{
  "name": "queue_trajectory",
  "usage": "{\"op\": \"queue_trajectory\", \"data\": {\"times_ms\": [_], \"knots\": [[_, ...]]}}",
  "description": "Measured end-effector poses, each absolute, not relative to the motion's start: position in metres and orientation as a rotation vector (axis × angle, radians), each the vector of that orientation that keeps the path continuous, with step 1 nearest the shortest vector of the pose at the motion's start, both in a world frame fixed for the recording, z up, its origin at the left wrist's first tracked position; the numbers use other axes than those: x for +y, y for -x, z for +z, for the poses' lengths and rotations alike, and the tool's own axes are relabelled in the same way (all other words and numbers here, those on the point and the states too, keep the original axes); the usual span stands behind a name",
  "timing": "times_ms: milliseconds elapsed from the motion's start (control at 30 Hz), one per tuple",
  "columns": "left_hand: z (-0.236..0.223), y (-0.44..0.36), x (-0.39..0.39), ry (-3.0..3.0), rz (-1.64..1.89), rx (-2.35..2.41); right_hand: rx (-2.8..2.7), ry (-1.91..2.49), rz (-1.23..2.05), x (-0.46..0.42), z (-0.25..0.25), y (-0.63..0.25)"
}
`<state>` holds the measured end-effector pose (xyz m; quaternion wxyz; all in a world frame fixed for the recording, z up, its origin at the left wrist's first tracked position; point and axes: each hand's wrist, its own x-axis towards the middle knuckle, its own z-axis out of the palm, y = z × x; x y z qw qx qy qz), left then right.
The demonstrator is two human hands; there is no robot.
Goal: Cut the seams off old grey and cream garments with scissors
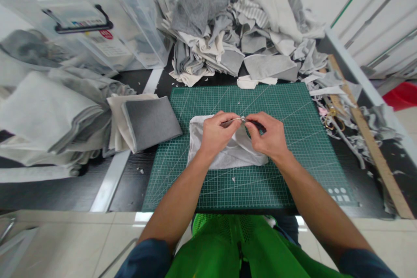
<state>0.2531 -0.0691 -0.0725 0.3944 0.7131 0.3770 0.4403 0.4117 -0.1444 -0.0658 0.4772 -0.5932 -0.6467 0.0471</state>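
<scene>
A white piece of cloth [228, 154] lies folded on the green cutting mat [293, 139] in front of me. My left hand [216, 132] rests on the cloth's upper edge, its fingers pinched on a thin metal tool whose tip shows between the hands. My right hand [269, 137] sits just to the right, fingers closed on the dark handle end of the same tool. The two hands nearly touch above the cloth.
A big heap of grey and white fabric scraps [234, 30] lies behind the mat. Folded grey and cream fabric [143, 124] sits at the left, with a clear plastic bin [87, 21] behind it. A wooden ruler [371, 139] and scissors [332, 117] lie at the right.
</scene>
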Motion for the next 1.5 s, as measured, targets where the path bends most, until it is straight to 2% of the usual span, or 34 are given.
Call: {"op": "queue_trajectory", "data": {"times_ms": [300,567,700,867,933,1133,1300,1400,1500], "knots": [[-0.073,-0.254,-0.069,-1.796,1.139,0.935,-1.511,1.457,0.182,-0.145,-0.066,-0.415],[-0.073,-0.254,-0.068,-1.823,1.16,0.846,-1.46,1.451,0.487,-0.141,-0.07,-0.415],[-0.075,-0.253,-0.061,-1.799,1.123,0.759,-1.414,1.458,0.455,-0.138,-0.071,-0.413],[-0.071,-0.242,-0.048,-1.825,1.255,0.732,-1.152,1.535,0.432,-0.132,-0.08,-0.422],[-0.069,-0.238,-0.048,-1.896,1.13,0.695,-1.127,1.559,0.395,-0.129,-0.085,-0.427],[-0.066,-0.246,-0.064,-2.334,0.365,0.55,-1.163,1.618,0.369,-0.124,-0.093,-0.436],[-0.071,-0.233,-0.058,-2.543,0.008,0.625,-1.159,1.634,0.376,-0.125,-0.092,-0.44],[-0.071,-0.221,-0.047,-2.524,-0.063,0.714,-1.144,1.614,0.385,-0.125,-0.09,-0.439],[-0.065,-0.22,-0.042,-2.385,0.128,0.733,-1.153,1.572,0.443,-0.126,-0.087,-0.435]]}}
